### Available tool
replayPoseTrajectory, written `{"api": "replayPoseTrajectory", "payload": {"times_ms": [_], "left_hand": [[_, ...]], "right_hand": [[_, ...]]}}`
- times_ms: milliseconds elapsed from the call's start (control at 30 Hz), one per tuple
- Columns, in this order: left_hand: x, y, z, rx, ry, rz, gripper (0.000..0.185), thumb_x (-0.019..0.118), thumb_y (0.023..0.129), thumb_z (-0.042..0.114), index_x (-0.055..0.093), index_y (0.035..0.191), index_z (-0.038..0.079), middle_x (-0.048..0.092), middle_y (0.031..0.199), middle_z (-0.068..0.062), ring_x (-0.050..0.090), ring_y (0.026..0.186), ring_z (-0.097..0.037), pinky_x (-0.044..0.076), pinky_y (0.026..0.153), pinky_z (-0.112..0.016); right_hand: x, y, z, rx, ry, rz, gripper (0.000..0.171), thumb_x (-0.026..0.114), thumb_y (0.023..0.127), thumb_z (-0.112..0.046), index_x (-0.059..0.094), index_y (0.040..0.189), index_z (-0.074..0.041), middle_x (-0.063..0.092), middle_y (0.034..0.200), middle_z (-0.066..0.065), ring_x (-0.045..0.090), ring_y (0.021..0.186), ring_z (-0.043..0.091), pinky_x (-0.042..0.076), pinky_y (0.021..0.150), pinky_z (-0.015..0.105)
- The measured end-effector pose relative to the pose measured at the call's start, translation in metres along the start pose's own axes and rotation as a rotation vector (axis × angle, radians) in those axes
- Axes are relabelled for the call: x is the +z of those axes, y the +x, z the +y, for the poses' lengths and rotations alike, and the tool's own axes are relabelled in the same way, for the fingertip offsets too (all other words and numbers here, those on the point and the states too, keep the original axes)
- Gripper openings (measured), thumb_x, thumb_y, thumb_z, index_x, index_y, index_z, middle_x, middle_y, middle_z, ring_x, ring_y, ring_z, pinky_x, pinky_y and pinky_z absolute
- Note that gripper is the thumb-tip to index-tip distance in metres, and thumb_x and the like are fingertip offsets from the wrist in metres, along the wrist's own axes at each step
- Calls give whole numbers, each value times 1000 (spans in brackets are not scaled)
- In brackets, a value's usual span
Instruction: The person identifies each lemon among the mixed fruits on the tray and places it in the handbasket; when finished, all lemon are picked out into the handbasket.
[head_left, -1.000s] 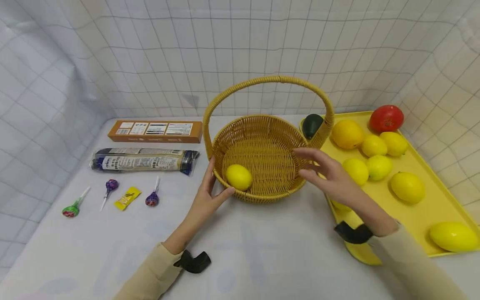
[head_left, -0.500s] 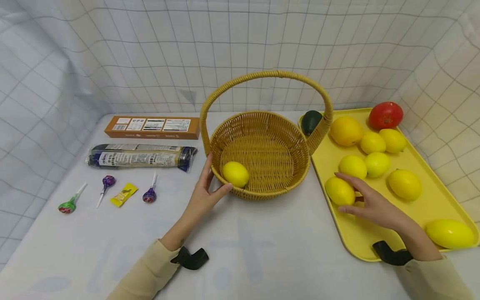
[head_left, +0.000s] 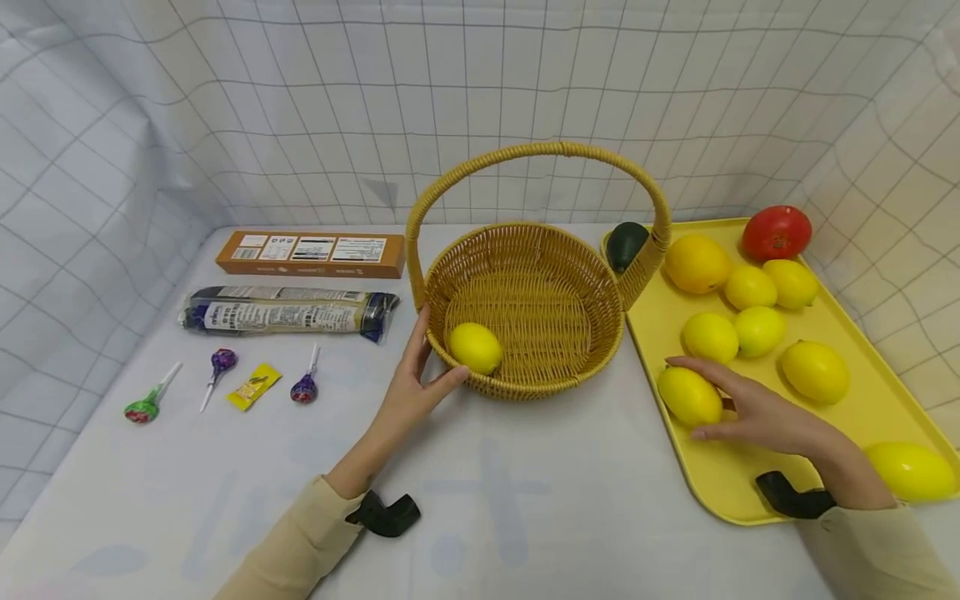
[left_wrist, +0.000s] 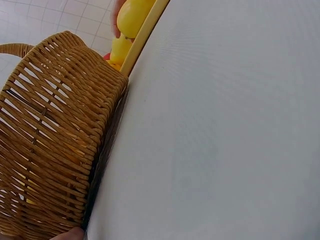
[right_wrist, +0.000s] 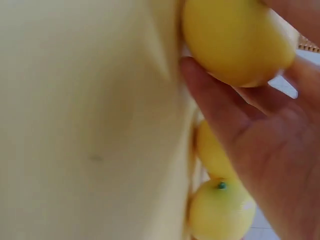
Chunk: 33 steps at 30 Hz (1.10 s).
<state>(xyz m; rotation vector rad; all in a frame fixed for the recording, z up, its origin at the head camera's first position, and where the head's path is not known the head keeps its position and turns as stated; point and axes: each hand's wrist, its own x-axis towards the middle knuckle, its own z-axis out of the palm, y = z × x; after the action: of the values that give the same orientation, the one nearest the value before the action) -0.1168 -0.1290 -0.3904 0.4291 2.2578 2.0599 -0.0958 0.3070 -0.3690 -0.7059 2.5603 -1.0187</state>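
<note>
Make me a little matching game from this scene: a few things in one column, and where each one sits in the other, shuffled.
Things:
1. tomato
2. lone lemon
3. orange box
4. green lollipop

Places:
A. inside the wicker basket
B. far corner of the yellow tray
C. table's left front
D. behind the long dark packet

Pairs: 1-B, 2-A, 3-D, 4-C

A smooth yellow lemon (head_left: 689, 397) lies on its side near the front left corner of the yellow tray (head_left: 720, 475), while a wicker basket (head_left: 525, 308) with an upright arched handle stands on the table, one lemon (head_left: 475, 347) inside.
</note>
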Motion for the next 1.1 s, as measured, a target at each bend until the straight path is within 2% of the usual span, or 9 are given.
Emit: {"api": "replayPoseTrajectory", "payload": {"times_ms": [100,200,267,367,433,567,767,900,1100], "left_hand": [[-1,0,0,4,2,7,86,61,91,5,4,152,25,-1,154,2,8,138,-31,37,98,-44],[-2,-1,1,3,4,9,85,61,91,5,4,152,24,-1,154,2,8,138,-31,36,99,-45],[-2,-1,1,4,5,9,85,61,91,5,4,152,23,-1,154,1,7,138,-31,36,99,-46],[-3,-2,2,7,2,13,86,61,91,5,4,152,23,-1,154,2,7,138,-31,36,99,-47],[-4,-2,1,9,3,17,86,61,91,5,4,152,24,-1,154,2,7,138,-31,35,99,-47],[-4,-3,0,7,3,19,86,62,91,6,4,152,24,-1,154,2,8,138,-31,36,99,-46],[-3,-3,-2,9,-15,10,85,63,91,10,4,152,22,0,154,0,8,138,-32,36,99,-45],[-2,-2,-2,21,-15,4,86,65,90,16,6,152,22,0,155,-1,9,138,-32,36,98,-46],[-1,-2,-3,22,-17,12,87,66,89,18,7,152,23,2,155,0,10,138,-30,38,97,-43]], "right_hand": [[-1,2,0,-9,65,31,78,74,81,-19,31,146,-16,31,143,11,36,117,-1,42,89,23],[-2,3,-8,-20,202,59,77,71,83,-7,28,146,-14,30,142,7,42,112,3,46,84,20],[-5,7,-18,-58,307,55,76,67,85,2,25,146,-12,31,140,5,45,108,7,48,82,23],[-8,21,-41,-132,431,10,75,60,86,10,21,147,-11,31,138,7,45,108,16,49,82,26],[-8,37,-58,-167,479,-33,74,58,87,10,20,147,-12,30,136,11,44,107,21,49,83,28],[-2,80,-89,-172,487,-99,71,63,89,-1,23,146,-15,33,135,14,43,109,29,48,86,34],[18,133,-112,-9,339,-229,66,70,86,-25,31,139,-18,41,127,10,47,105,29,43,85,41],[30,147,-119,6,213,-313,63,69,86,-32,34,136,-18,45,119,9,48,99,27,43,82,40],[50,158,-125,-81,175,-342,59,61,93,-26,30,142,-13,46,122,10,48,103,25,43,86,39]]}}
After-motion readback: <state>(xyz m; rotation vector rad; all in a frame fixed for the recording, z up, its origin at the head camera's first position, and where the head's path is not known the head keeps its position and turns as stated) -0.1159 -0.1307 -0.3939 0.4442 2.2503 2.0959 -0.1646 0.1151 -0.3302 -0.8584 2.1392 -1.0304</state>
